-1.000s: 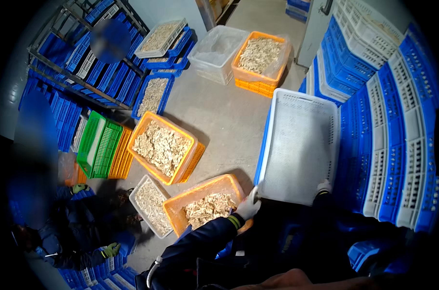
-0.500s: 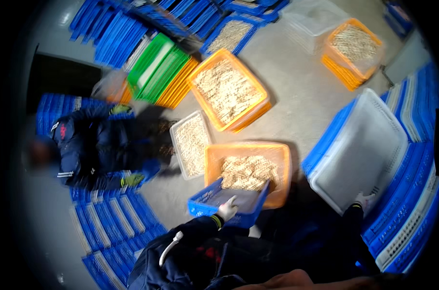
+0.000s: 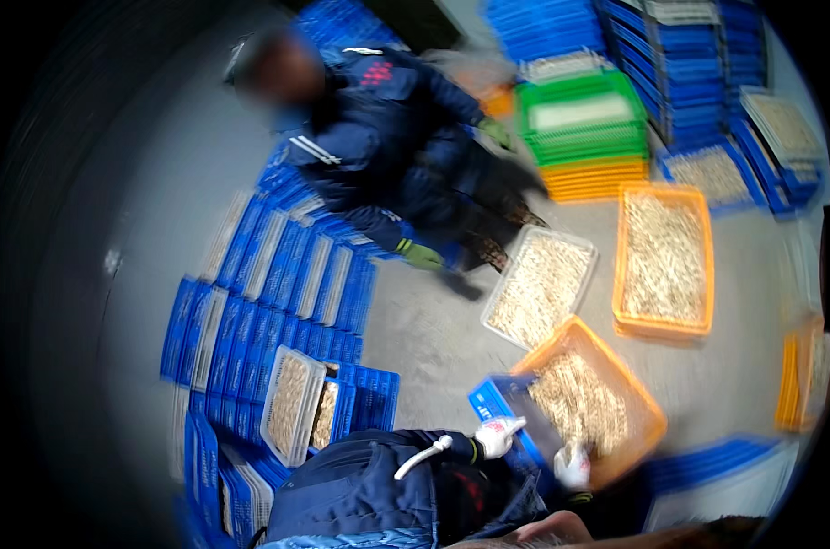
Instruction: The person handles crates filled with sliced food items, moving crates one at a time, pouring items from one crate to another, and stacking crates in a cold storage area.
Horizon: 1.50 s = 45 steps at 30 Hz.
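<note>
Where the co-worker (image 3: 369, 169) bent: at upper left, beside long rows of blue crates (image 3: 291, 274), with one yellow-green glove (image 3: 421, 255) close to them.
Far floor: green crates (image 3: 584, 137) stood on orange stacked crates (image 3: 593, 180).
In the way: a white tray (image 3: 507, 273) and a filled tub (image 3: 664, 327) crowded the near orange crate (image 3: 641, 419) on its far side.
Lower left: a pale tray (image 3: 303, 354) of similar contents sat by the left sleeve (image 3: 369, 476).
Blue crate (image 3: 491, 401): it overlapped the orange crate's near-left side, against the pale pieces (image 3: 579, 398).
Left hand (image 3: 497, 436): white-gloved, at the blue crate's near side, index finger extended rightward; whether it gripped, I could not tell.
Right hand (image 3: 572, 467): white-gloved, fingers pointing away beside the pieces; blur hid whether it grasped anything.
</note>
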Available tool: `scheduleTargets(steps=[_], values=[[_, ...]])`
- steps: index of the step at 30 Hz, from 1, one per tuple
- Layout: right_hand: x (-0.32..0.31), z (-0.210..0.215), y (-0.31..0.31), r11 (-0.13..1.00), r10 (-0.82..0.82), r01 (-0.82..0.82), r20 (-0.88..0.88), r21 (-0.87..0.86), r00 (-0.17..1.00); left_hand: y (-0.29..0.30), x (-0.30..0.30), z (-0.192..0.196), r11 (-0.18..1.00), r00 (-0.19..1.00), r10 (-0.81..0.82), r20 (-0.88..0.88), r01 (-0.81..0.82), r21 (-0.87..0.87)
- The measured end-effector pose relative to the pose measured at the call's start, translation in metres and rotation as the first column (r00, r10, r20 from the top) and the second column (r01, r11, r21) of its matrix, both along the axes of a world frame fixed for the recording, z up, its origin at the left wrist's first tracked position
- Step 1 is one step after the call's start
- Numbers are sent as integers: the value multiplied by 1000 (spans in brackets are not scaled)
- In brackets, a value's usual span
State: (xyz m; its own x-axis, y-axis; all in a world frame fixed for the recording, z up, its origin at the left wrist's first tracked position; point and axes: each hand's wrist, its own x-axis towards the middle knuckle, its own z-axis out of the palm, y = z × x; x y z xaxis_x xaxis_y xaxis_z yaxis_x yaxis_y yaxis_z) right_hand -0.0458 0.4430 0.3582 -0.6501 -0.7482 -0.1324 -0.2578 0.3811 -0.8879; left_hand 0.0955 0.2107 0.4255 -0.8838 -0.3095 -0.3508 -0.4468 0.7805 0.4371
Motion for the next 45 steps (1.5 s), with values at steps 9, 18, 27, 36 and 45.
scheduleTargets(steps=[9, 18, 27, 36, 45], values=[[25, 15, -82, 742, 416, -471, 224, 476, 881, -34, 54, -4, 941, 935, 233, 269, -286, 180], [5, 68, -90, 533, 257, -344, 239, 773, 936, -51, 74, -19, 918, 965, 130, 228, -204, 341], [-27, 134, -26, 747, 596, -282, -418, 602, 686, -74, 80, 32, 915, 944, 320, 78, -329, 233], [47, 172, -58, 774, 348, -357, 119, 523, 930, -89, 198, -48, 753, 774, 593, 224, -631, 188], [45, 221, -48, 742, 586, -501, -66, 446, 808, -80, 156, -23, 880, 931, 108, 348, -252, 402]])
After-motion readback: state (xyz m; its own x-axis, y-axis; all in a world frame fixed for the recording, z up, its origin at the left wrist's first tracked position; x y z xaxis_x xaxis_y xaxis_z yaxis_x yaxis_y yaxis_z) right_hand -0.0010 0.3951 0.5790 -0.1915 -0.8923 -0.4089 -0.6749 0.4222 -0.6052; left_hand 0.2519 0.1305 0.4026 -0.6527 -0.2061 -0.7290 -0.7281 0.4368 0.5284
